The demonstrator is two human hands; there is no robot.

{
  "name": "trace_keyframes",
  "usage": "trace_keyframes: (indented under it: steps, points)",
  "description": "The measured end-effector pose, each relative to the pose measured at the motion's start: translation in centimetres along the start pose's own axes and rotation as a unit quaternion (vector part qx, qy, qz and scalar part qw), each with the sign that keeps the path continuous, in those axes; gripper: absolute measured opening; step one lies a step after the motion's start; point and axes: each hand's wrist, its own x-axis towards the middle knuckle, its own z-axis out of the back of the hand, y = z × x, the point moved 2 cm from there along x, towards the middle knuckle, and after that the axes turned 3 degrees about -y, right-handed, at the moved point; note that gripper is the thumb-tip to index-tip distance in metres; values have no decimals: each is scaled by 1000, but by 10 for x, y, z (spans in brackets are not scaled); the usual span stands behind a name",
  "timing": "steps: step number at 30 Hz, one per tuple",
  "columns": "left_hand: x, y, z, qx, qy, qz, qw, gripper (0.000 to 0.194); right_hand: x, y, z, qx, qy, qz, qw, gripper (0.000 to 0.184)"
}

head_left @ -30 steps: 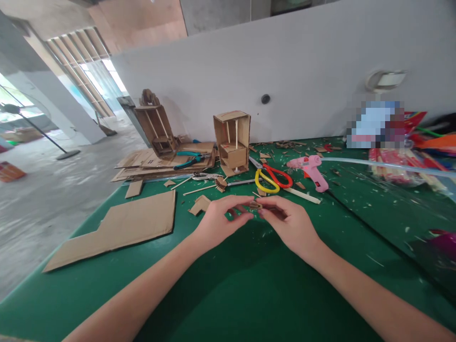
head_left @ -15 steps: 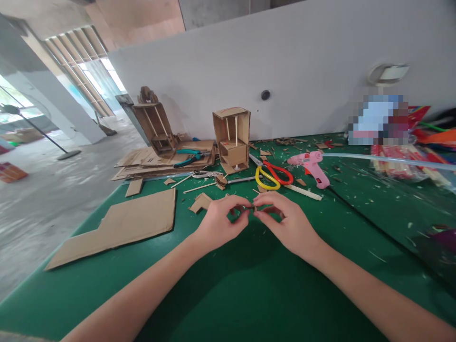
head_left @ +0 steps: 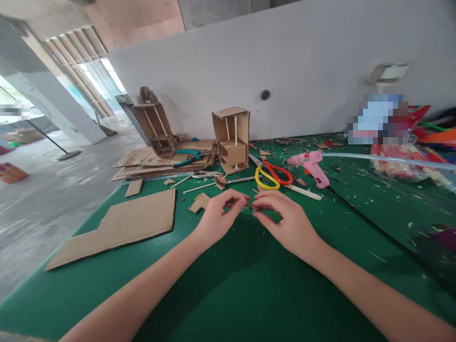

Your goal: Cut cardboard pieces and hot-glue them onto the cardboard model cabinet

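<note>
Close together over the green table [head_left: 221,285], my left hand [head_left: 223,213] and my right hand [head_left: 287,216] face each other with fingers pinched. Between their fingertips sits a small brown cardboard piece [head_left: 254,208], mostly covered by the fingers. Just beyond the hands lie scissors [head_left: 269,180] with one yellow and one red handle. A folded cardboard scrap [head_left: 199,203] rests beside my left hand. Behind them a cardboard box [head_left: 233,137] with white sticks inside stands upright.
A pink glue gun [head_left: 313,166] lies to the right, its black cord crossing the table. Teal-handled pliers [head_left: 188,156] rest on stacked cardboard [head_left: 142,159], near a second cardboard box [head_left: 156,126]. A large cut cardboard sheet [head_left: 135,218] lies at left. A wall [head_left: 302,57] stands behind.
My left fingers have shifted up slightly and closed more, turning around the small piece. My right hand has barely moved. Everything on the table stays in place.
</note>
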Motion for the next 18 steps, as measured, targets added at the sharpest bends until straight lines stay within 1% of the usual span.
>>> trace_keyframes:
  steps: [1,2,3,4,5,7,8,9,10,11,12,14,16,18]
  points:
    - [1,1,1,-43,-16,22,999,12,0,-1,-1,46,-5,-38,998,10]
    - [3,2,2,-105,-37,51,993,12,0,-4,-2,107,-11,-89,990,10]
    - [5,4,5,-183,-60,85,978,13,1,-6,-3,168,-18,-140,976,10]
    - [8,6,8,-268,-84,122,952,13,1,-9,-5,226,-25,-189,955,12]
    - [11,8,12,-350,-105,158,918,13,1,-11,-6,281,-33,-232,931,14]
    - [17,12,21,-457,-133,209,854,17,1,-14,-7,366,-47,-293,882,16]
    - [20,13,26,-482,-142,222,836,20,2,-16,-7,397,-53,-313,861,16]
    - [22,14,30,-492,-144,228,828,24,2,-16,-7,424,-58,-334,840,15]
    - [23,15,33,-489,-139,227,831,27,2,-17,-6,442,-63,-349,824,15]
    - [23,14,33,-473,-125,221,844,30,3,-17,-6,449,-67,-356,817,16]
    - [22,14,32,-445,-103,209,865,33,3,-17,-5,451,-70,-359,815,17]
    - [18,10,26,-350,-51,166,920,38,3,-16,-4,453,-70,-357,814,19]
    - [11,4,16,-231,-13,109,967,31,2,-14,-5,460,-61,-354,812,19]
    - [5,-1,6,-139,12,71,988,16,1,-11,-7,467,-48,-349,811,19]
